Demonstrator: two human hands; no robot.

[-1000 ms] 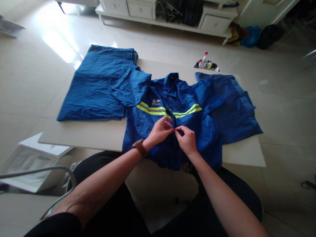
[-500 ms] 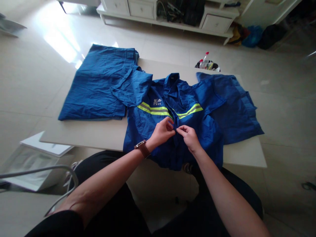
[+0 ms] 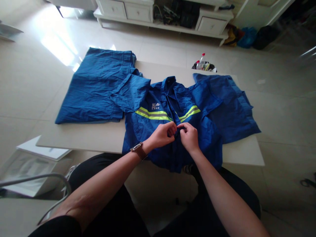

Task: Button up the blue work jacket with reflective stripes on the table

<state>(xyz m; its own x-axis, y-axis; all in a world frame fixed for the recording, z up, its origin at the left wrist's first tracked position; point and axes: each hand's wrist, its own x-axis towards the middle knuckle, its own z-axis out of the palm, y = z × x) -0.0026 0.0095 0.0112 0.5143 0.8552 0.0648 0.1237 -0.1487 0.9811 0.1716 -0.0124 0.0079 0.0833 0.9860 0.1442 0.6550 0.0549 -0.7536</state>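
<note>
A blue work jacket (image 3: pixel 140 126) with yellow-and-grey reflective stripes and a white chest logo lies front up, collar pointing away from me. Its lower part hangs over the near table edge. At the front opening, just below the stripes, my left hand (image 3: pixel 163 134) has its fingers curled and closed on the jacket's placket. My right hand (image 3: pixel 189 135) pinches the facing edge, thumb and index finger together. The fingertips of both hands nearly meet. Whether a button or snap sits between them is hidden. A watch with a brown strap (image 3: pixel 140 152) is on my left wrist.
The pale table (image 3: pixel 81 136) also bears a folded blue garment (image 3: pixel 93 87) on the left and another blue garment (image 3: pixel 233 108) on the right. Bottles with red caps (image 3: pixel 202 61) show beyond the far edge. A white cabinet (image 3: pixel 138 13) stands across the floor.
My right hand has turned, its fingers now more bent over the jacket's edge. My left fingers have curled in closer to it. The whole view has shifted slightly.
</note>
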